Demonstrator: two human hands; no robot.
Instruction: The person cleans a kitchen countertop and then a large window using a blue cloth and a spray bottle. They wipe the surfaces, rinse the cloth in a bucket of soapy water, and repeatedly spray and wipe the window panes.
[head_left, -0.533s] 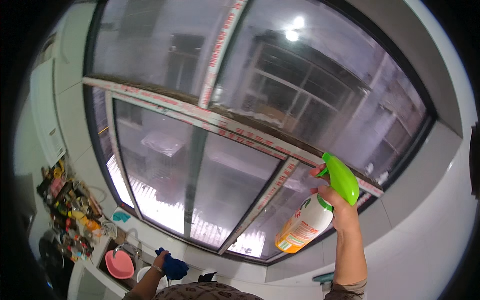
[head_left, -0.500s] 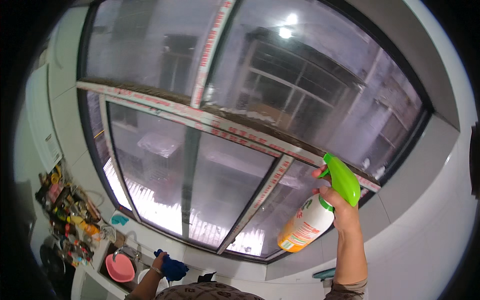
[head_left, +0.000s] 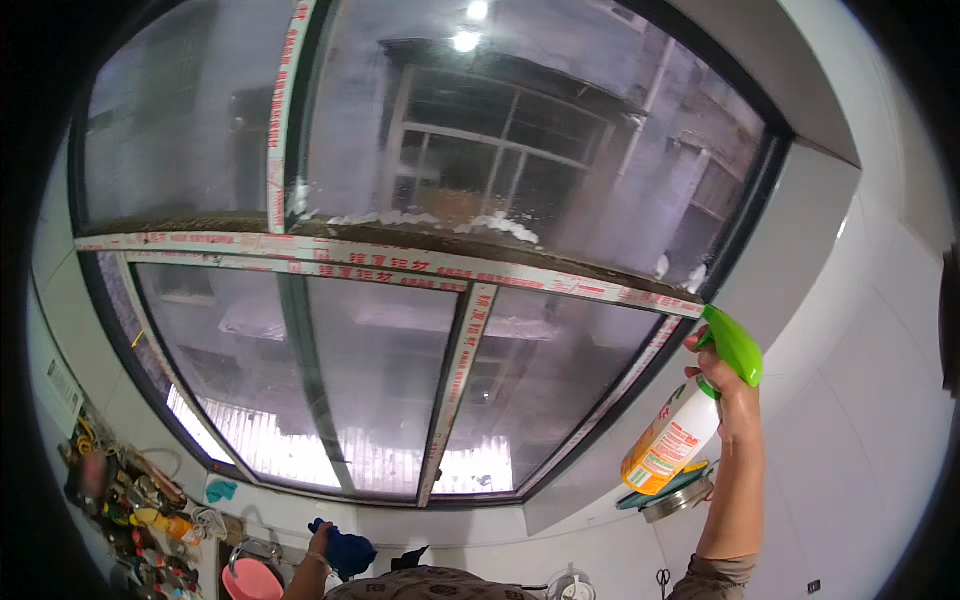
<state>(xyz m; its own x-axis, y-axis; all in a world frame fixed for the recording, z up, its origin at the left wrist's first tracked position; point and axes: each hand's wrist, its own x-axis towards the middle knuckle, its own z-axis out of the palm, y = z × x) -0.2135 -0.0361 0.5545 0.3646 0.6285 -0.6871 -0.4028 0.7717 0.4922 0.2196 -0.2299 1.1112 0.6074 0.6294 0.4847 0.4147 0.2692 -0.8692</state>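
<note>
My right hand (head_left: 728,395), at the right, grips a white-and-orange spray bottle (head_left: 660,455) with a green trigger head (head_left: 738,345), fingers round the trigger and neck. Its head is in front of the right end of the window's middle rail (head_left: 540,285), which bears red-printed tape; I cannot tell whether they touch. Low in the view, my left hand (head_left: 319,540) holds a bunched dark blue cloth (head_left: 352,556). White foamy patches (head_left: 505,226) lie along the bottom of the upper glass pane (head_left: 480,110), which looks hazy.
At lower left are a pink basin (head_left: 255,580) in a sink under a faucet (head_left: 258,550), many bottles and jars (head_left: 160,520), and a teal cloth (head_left: 220,490). Steel cookware (head_left: 675,505) and scissors (head_left: 663,583) are at the tiled right wall (head_left: 840,450).
My view has turned, so the window appears further left and more level. The spray bottle has moved rightward in view, still in my right hand; my left hand still has the blue cloth.
</note>
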